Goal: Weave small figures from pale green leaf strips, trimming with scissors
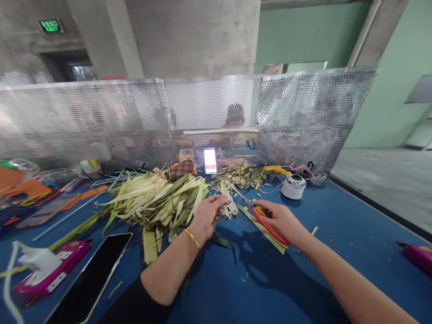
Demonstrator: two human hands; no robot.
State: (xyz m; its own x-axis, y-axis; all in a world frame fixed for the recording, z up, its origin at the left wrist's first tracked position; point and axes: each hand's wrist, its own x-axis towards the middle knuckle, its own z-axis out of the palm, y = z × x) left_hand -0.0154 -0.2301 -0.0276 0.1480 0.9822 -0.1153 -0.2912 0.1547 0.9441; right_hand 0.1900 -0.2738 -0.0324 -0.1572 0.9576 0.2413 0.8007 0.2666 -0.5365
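On the blue table (354, 238), a corn-husk pile (155, 198) lies beyond the left hand (206, 216), whose thumb and fingertips press together, on what I cannot tell; the right hand (280, 220) grips 1 pair of red-handled scissors (267, 227).

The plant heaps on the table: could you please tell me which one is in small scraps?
The right-hand heap, beyond the scissors; the left-hand heap is long leafy strips.

Red-handled scissors (263, 221) with yellow inside the grips sit in the right fingers (270, 208), metal blades slanting up toward the left fingers (220, 201), just beside which lies a pale husk piece (231, 208), with loose yellow-green husks (153, 198) heaped to their left.
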